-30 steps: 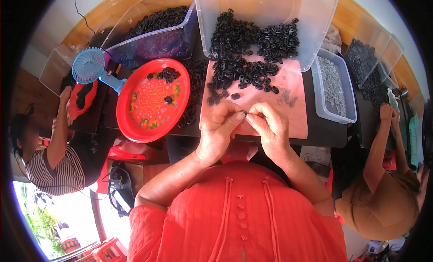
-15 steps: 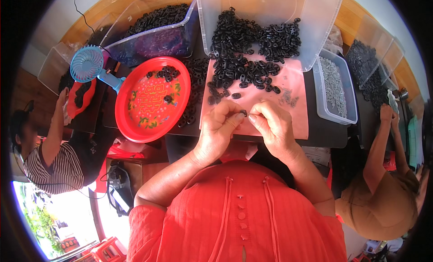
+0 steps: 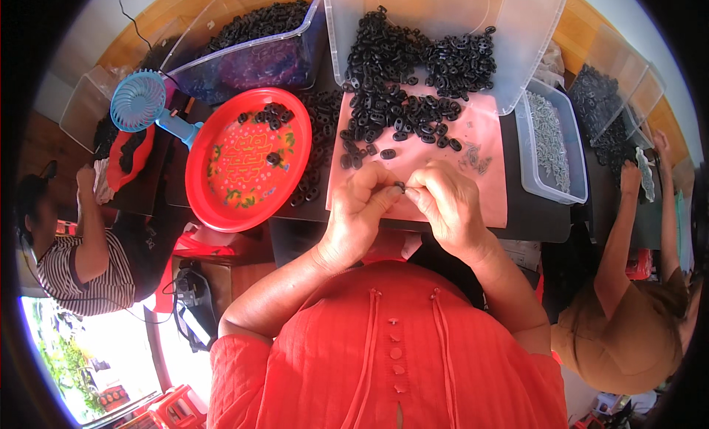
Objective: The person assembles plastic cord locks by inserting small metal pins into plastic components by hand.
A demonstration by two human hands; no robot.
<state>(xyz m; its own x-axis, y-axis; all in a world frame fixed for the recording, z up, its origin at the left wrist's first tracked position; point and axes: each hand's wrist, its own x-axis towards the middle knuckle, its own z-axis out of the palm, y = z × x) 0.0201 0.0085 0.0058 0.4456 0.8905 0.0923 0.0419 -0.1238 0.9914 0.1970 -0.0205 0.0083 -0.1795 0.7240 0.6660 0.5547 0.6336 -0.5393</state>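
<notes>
– "Mostly the neighbours had shifted: the brown-clad co-worker's raised hand [image 3: 662,142] had parted from its partner, and the striped-shirted co-worker's hand [image 3: 86,179] had come lower."

– "And the wearer's own hands?"

– "They had stayed nearly put. The bare left hand [image 3: 358,215] pinched a small, dark, rounded piece [image 3: 399,186] between thumb and forefinger. The bare right hand [image 3: 452,213] had its thumb and forefinger curled in at the piece's right side; whether they gripped anything, I couldn't tell."

– "How did the piece lie?"

– "Between the two sets of fingertips, held on the left, with the right ones touching it or just beside it. Its long axis was too covered to read."

– "Edges and room?"

– "Just beyond the fingers lay a single black oval link [image 3: 388,154], then a heap of black, two-holed oval links [image 3: 384,119]. Thin silver-grey pins [image 3: 476,163] lay past the right hand. Bare pink sheet [image 3: 480,200] ran from that hand to the sheet's right edge. Farther out stood a clear plastic tub [image 3: 569,198] of silvery pieces, right, and a round red tray [image 3: 207,215], left."
</notes>
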